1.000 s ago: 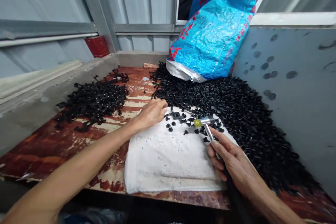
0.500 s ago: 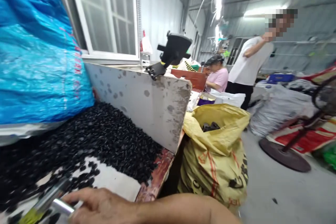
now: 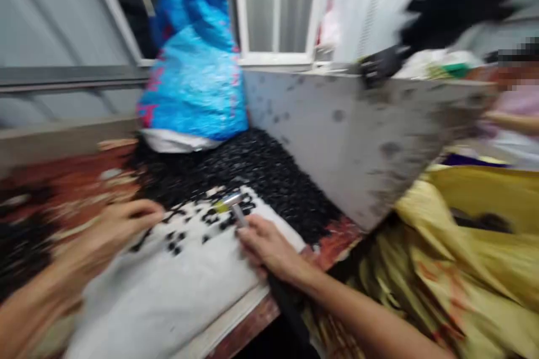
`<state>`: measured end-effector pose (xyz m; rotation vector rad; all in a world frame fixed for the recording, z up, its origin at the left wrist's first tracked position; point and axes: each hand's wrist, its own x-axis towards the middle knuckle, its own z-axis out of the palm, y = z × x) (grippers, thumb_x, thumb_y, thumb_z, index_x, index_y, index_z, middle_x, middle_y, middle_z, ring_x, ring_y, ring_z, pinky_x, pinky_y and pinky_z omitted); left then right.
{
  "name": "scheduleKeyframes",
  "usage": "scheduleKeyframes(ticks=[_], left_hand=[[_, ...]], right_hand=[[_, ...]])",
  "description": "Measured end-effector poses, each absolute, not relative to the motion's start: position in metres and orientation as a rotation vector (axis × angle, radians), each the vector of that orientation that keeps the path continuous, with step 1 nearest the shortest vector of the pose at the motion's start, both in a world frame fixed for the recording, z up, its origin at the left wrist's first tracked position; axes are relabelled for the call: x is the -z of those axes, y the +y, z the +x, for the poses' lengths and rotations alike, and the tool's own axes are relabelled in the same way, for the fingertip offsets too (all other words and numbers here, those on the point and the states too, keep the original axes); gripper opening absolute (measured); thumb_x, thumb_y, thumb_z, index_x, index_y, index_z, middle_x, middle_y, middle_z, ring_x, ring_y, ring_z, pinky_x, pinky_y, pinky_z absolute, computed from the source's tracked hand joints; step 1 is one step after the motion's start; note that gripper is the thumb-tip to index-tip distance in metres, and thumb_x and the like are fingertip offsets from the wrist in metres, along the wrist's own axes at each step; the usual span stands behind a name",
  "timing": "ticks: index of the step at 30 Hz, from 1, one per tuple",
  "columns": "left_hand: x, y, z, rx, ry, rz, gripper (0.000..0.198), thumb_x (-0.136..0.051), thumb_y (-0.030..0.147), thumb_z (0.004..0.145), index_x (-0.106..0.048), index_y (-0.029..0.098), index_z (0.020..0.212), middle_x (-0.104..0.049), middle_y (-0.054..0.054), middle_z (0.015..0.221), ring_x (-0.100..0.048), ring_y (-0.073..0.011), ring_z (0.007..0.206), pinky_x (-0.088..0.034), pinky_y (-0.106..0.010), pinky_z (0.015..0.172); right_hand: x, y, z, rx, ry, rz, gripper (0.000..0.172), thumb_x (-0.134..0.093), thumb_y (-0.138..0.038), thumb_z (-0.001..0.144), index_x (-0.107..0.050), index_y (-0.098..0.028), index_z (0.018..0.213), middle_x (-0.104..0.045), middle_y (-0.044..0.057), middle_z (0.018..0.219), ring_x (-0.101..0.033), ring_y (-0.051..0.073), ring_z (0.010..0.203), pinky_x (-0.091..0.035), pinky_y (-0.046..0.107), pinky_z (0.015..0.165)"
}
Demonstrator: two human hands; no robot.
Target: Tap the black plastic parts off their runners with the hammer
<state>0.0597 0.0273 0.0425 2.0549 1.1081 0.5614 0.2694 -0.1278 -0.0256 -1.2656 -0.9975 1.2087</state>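
Observation:
My right hand (image 3: 269,249) is closed around a small hammer (image 3: 236,213) with a silver head, a yellow end and a black handle that hangs below my fist. The hammer's head is over the edge of a white cloth (image 3: 177,297), among scattered small black pieces (image 3: 174,244). At the cloth's left side, my left hand (image 3: 126,224) has its thumb and fingers pinched together near a few of these pieces; blur hides what is between them. Behind both hands lies a large heap of the same black pieces (image 3: 269,162).
A blue woven sack (image 3: 193,78) stands behind the heap. A stained grey board (image 3: 320,134) walls off the right side, with a blurred black holder (image 3: 455,11) above it. An open yellow sack (image 3: 455,269) stands at right. A person in pink (image 3: 520,101) sits beyond.
My view has swung left and down, bringing my left hand into sight. The hammer stays in my right hand. A standing person in white is out of view now.

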Motion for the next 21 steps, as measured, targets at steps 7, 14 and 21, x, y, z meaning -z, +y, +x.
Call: scheduleKeyframes(ticks=[7, 14, 21], left_hand=[[-0.028, -0.020, 0.059, -0.658, 1.259, 1.770, 0.026, -0.064, 0.043, 0.059, -0.059, 0.018, 0.057, -0.052, 0.002, 0.056, -0.042, -0.0132, 0.057, -0.030, -0.027, 0.056], [-0.008, -0.037, 0.052, -0.701, 1.347, 1.894, 0.028, -0.056, 0.044, 0.069, -0.055, 0.019, 0.057, -0.046, 0.002, 0.058, -0.042, -0.0134, 0.056, -0.034, -0.027, 0.056], [-0.008, -0.042, 0.037, -0.563, 1.350, 2.345, 0.032, -0.041, 0.037, 0.089, -0.058, 0.020, 0.069, -0.055, -0.004, 0.075, -0.053, -0.0222, 0.080, -0.043, -0.038, 0.078]], right_hand=[[0.016, -0.103, 0.241, -1.266, -1.137, -1.226, 0.024, -0.058, -0.044, 0.087, -0.044, -0.023, 0.086, -0.047, -0.011, 0.052, -0.038, 0.006, 0.034, -0.027, 0.013, 0.028], [0.010, -0.085, 0.212, -1.305, -1.111, -1.170, 0.019, -0.058, -0.036, 0.079, -0.045, -0.023, 0.083, -0.059, -0.007, 0.066, -0.042, 0.005, 0.035, -0.031, 0.015, 0.026], [0.015, -0.083, 0.207, -1.412, -1.006, -1.182, 0.018, -0.059, -0.034, 0.075, -0.049, -0.021, 0.081, -0.060, -0.006, 0.062, -0.039, 0.004, 0.033, -0.030, 0.014, 0.024]])
